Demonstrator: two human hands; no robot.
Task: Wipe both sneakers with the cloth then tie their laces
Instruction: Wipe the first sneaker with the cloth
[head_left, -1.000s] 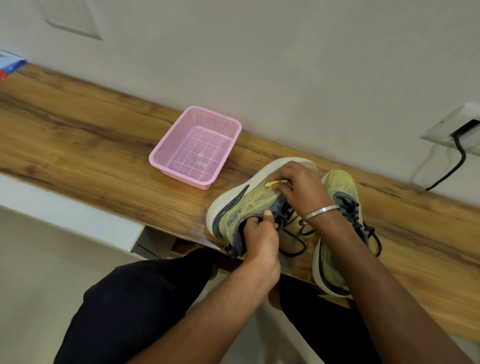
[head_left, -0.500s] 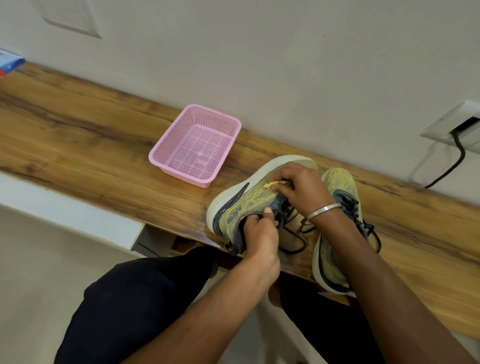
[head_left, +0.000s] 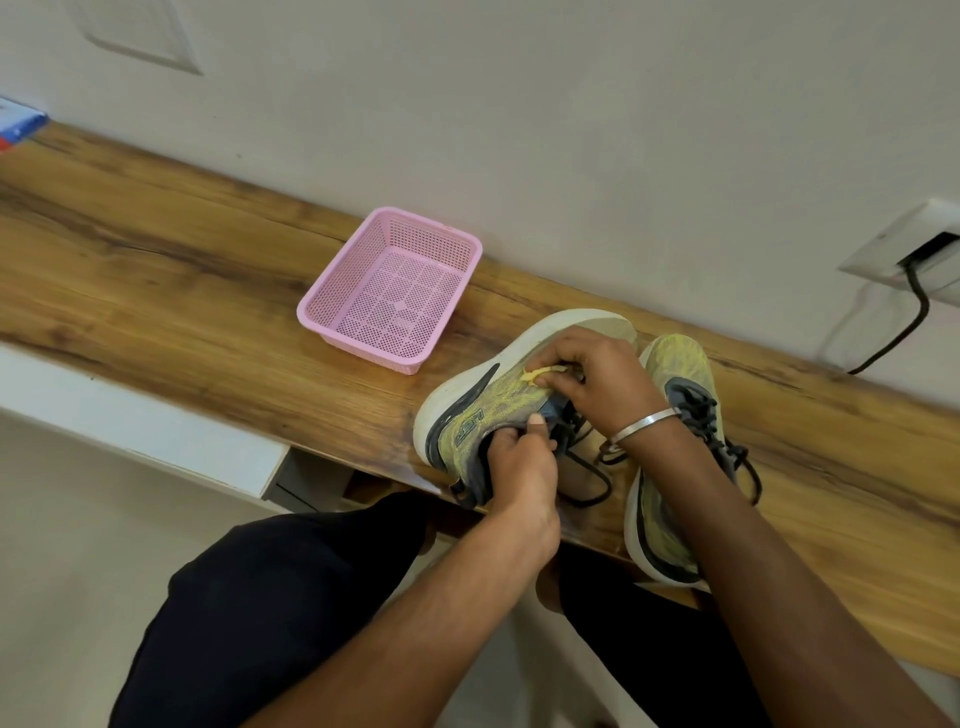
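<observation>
2 yellow-green sneakers sit on the wooden shelf (head_left: 156, 270) near its front edge, side by side and just apart. The left sneaker (head_left: 483, 410) is tipped onto its side, its pale sole turned toward the pink basket (head_left: 332, 306), its toe pointing toward the wall. The left hand (head_left: 519, 467) grips this shoe at the collar near the heel, thumb on top and fingers curled round the dark opening. The right hand (head_left: 597, 384) lies over the upper of the same shoe, fingers bent and pinching a small yellow cloth (head_left: 540, 373) against the knit near the toe; only a scrap of the cloth shows between the fingertips. A silver bangle (head_left: 644, 423) circles the right wrist. The 2 hands are close together on the 1 shoe, not touching each other. Dark laces (head_left: 587, 467) hang loose from the left sneaker and loop down onto the shelf between the shoes. The right sneaker (head_left: 675, 374) stands upright on its sole, partly hidden behind the right forearm, heel overhanging the shelf's front edge, its dark laces untied and trailing to the right. The pink basket stands to the left of the shoes, well apart from the hands. A wall socket (head_left: 909, 249) with a black cable is at the right.
</observation>
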